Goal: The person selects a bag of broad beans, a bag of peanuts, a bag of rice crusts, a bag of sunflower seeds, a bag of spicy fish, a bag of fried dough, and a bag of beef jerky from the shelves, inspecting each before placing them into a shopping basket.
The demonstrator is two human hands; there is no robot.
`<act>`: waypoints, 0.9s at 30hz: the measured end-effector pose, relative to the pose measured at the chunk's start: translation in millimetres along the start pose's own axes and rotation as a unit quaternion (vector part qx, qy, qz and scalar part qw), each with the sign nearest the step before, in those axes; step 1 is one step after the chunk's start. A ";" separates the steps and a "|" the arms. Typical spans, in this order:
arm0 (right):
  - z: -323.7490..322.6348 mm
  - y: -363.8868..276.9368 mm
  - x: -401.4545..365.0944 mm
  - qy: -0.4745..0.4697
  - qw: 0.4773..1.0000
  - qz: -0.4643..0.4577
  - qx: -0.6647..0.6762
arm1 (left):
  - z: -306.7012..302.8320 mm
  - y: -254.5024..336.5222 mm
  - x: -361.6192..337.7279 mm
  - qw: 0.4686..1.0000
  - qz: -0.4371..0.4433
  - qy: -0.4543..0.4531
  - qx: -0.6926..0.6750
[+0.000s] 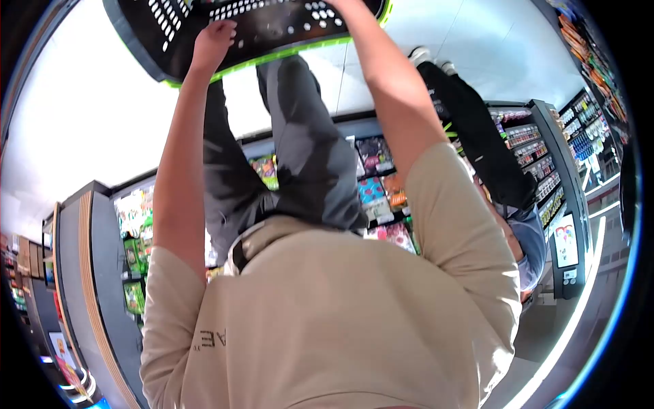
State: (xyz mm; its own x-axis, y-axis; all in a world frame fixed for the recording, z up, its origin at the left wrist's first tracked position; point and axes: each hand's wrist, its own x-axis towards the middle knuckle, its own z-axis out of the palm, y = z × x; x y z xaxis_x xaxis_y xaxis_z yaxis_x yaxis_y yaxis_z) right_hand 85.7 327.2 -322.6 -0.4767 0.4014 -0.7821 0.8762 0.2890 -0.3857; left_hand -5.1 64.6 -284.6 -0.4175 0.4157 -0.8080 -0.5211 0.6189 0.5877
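A black shopping basket (279,39) with slotted walls and a bright green rim is at the top of the head view, partly cut off by the frame. My left hand (215,42) reaches over the near rim, in front of the basket's dark interior. Its fingers are curled in, and whatever they may hold is too small to make out. At the top edge, my right hand (336,3) is almost wholly out of frame over the basket's right part, so its fingers are hidden.
Shelves with colourful packets (375,198) show behind my legs. Another person in black trousers (487,136) is close by on the right. Beyond them stand racks of small goods (535,150) and a lit screen (565,240). A grey display panel (75,252) rises at left.
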 end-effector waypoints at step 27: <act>121.5 72.8 143.6 -0.043 0.981 0.013 0.188 | -11.9 -90.5 209.8 0.980 -0.165 0.001 -0.112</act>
State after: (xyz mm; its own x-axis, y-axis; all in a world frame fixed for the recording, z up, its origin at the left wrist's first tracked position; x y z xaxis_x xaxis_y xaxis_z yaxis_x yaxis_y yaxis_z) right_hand 89.7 300.3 -522.4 -0.4596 0.3249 -0.8265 0.8602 -0.0688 -0.5053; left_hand -54.4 87.8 -506.8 -0.2006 0.2168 -0.9554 -0.7783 0.5570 0.2899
